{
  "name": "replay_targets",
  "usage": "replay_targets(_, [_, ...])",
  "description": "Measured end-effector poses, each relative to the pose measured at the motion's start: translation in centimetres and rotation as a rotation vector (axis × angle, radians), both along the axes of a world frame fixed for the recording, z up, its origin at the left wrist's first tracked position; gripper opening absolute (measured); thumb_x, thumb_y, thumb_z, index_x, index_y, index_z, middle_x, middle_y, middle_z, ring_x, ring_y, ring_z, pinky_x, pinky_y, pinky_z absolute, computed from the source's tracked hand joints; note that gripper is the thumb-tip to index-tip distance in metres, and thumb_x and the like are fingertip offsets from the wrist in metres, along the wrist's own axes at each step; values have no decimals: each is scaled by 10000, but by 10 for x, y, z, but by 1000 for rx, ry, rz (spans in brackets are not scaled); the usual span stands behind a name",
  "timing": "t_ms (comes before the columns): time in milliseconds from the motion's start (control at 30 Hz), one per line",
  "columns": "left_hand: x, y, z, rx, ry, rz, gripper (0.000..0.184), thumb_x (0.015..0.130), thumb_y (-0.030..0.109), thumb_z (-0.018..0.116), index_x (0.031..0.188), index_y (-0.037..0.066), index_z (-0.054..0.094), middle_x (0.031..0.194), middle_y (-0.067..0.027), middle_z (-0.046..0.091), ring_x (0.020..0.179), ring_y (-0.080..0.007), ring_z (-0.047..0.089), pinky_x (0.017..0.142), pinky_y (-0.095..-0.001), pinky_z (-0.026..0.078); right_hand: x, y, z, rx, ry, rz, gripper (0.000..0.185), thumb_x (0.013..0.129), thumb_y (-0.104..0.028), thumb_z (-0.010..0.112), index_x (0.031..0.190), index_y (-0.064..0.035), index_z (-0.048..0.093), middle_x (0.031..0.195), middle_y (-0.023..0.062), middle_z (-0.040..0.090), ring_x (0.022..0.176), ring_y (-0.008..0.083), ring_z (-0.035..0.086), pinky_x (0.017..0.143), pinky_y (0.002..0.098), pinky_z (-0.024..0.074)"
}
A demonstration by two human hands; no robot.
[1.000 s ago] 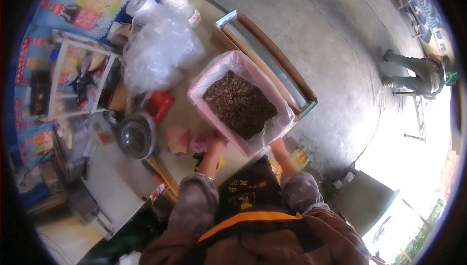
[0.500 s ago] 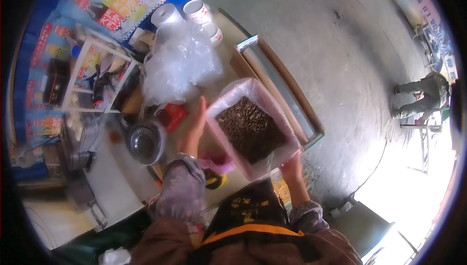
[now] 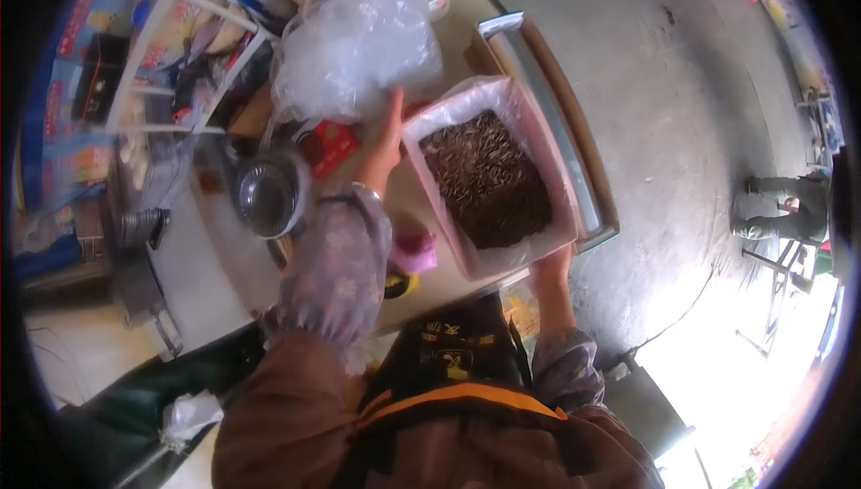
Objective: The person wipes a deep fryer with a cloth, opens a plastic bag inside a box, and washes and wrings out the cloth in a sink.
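1. The pink box (image 3: 543,144) sits at the middle of the scene, over the near part of the tabletop (image 3: 395,193); whether it rests there fully or is partly raised, I cannot tell.
2. Inside are dark, slim seeds (image 3: 480,166), well below the rim, in a clear plastic liner (image 3: 462,112) that laps loosely over the edges.
3. Handling, as I judge it: fairly heavy with that fill, the walls stiff enough to bear a grip, the liner thin and slippery. The loose contents would probably slide if the box tipped. Best hold: both hands low on opposite walls or under the base, on the box itself rather than the film.
4. The right hand (image 3: 553,266) is at the near right corner, against the box; its fingers are hidden, so I cannot tell how firmly they close.
5. The left hand (image 3: 387,146) is just beside the left wall, fingers straight and pointing far, holding nothing visible; contact is unclear.
6. Right of the box lies a long carton (image 3: 574,135); left, a red packet (image 3: 327,146) and round containers (image 3: 269,197); far left, clear plastic bags (image 3: 359,49).
7. Far right, a person (image 3: 789,206) stands well apart.
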State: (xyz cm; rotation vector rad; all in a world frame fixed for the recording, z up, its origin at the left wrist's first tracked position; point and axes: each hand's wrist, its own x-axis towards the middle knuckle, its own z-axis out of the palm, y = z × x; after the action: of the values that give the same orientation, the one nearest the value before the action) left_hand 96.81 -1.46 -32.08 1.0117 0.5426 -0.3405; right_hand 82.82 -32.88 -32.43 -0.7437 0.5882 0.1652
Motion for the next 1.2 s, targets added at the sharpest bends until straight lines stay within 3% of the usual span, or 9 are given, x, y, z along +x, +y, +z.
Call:
replay_targets(233, [-83, 39, 1, 925, -156, 50, 498, 905, 498, 383, 1185, 106, 511, 1180, -12, 519, 991, -135, 496, 819, -336, 402, -46, -22, -19, -98, 392, -129, 516, 869, -326, 461, 1305, -65, 373, 1264, 83, 452, 1139, 231, 444, 980, 331, 313])
replay_targets(367, [-209, 42, 3, 915, -80, 204, 372, 888, 340, 525, 1142, 70, 496, 1078, -59, 563, 926, -188, 550, 809, -311, 421, -139, -41, -89, -185, 594, -145, 338, 820, -271, 471, 1094, -84, 535, 961, 51, 526, 819, 193, 485, 711, 301, 416])
replay_targets(433, [-282, 36, -16, 1318, 122, -76, 248, 867, 269, 546, 1017, 73, 524, 910, -129, 578, 864, -259, 580, 726, -342, 465, -154, 5, -46, -432, 612, 250, 210, 795, -240, 499, 912, -77, 563, 750, 27, 523, 610, 126, 475, 534, 245, 398])
replay_targets(500, [-346, 14, -36, 1141, 95, -192, 294, 811, 245, 612, 1022, 71, 507, 972, -141, 555, 859, -299, 572, 676, -354, 478, -176, 49, -39, -537, 252, 595, 180, 813, -132, 523, 953, -33, 577, 759, 53, 565, 659, 185, 547, 604, 308, 456])
replay_targets(567, [-355, -8, -29, 1395, -271, -263, 426, 721, 255, 696, 1052, 77, 496, 1033, -154, 511, 933, -323, 533, 738, -400, 457, -160, 98, -1, -938, -303, 830, 203, 815, -106, 540, 1000, -24, 563, 833, 112, 589, 743, 275, 581, 679, 338, 472])
replay_targets(667, [-344, -20, -11, 1661, -197, -448, 506, 653, 270, 734, 1056, 77, 498, 1072, -166, 481, 1037, -332, 473, 825, -455, 406, -106, 151, 32, -1170, -790, 1004, 387, 739, -57, 574, 1124, -63, 530, 1143, 141, 521, 1078, 312, 463, 908, 402, 368])
replay_targets(833, [-365, 6, -59, 1489, -101, -329, 466, 638, 220, 712, 1030, 63, 516, 1051, -192, 489, 995, -362, 472, 808, -465, 395, -89, 182, -15, -1687, -1146, 1097, 491, 744, -66, 524, 1224, -160, 482, 1241, 18, 494, 1107, 278, 473, 869, 400, 402])
replay_targets(1000, [-408, 37, -8, 1019, 308, 54, 318, 680, 136, 643, 962, 25, 543, 934, -197, 561, 887, -372, 547, 767, -414, 447, -97, 170, -23, -1386, -888, 1076, 346, 786, -127, 511, 1131, -155, 534, 1002, 114, 571, 817, 329, 563, 672, 404, 477])
replay_targets(1200, [-450, 67, 40, 659, 314, 409, 290, 756, 115, 557, 1032, 39, 510, 967, -91, 557, 899, -179, 547, 767, -321, 445, -92, 182, -34, -1611, -763, 757, 385, 795, -127, 514, 1179, -133, 486, 1043, 166, 519, 932, 315, 517, 731, 436, 440])
